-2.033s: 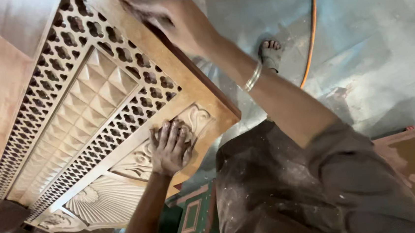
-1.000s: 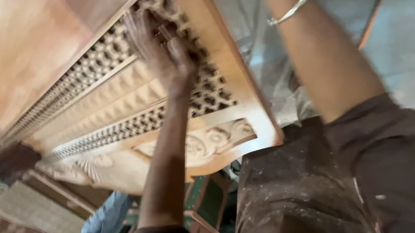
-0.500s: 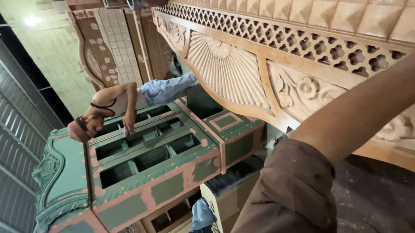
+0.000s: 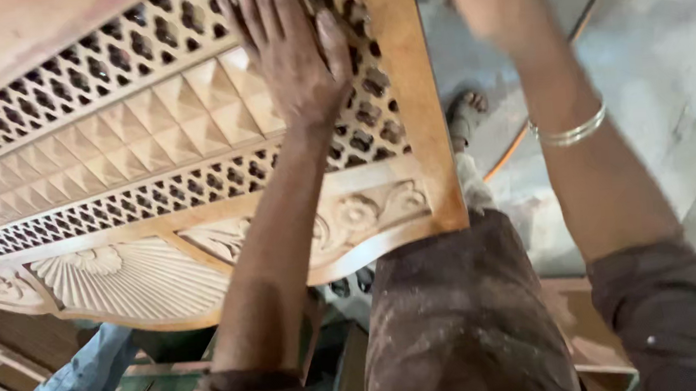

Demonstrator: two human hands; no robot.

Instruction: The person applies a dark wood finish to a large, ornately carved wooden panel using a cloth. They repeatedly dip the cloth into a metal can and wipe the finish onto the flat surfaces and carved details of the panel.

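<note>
Two hands: left hand [image 4: 291, 55] flat on carved wooden panel [image 4: 154, 153].

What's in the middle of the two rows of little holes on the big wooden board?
In the head view, a band of raised pyramid-shaped wooden blocks runs between the upper lattice strip and the lower lattice strip of the carved wooden panel.

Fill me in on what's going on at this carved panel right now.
A person works with bare hands on a carved wooden panel. The left hand lies flat on its pierced lattice band, beside the row of pyramid blocks. The right hand, blurred, is off the panel's right edge, over the dusty floor; a bangle circles that wrist.
</note>
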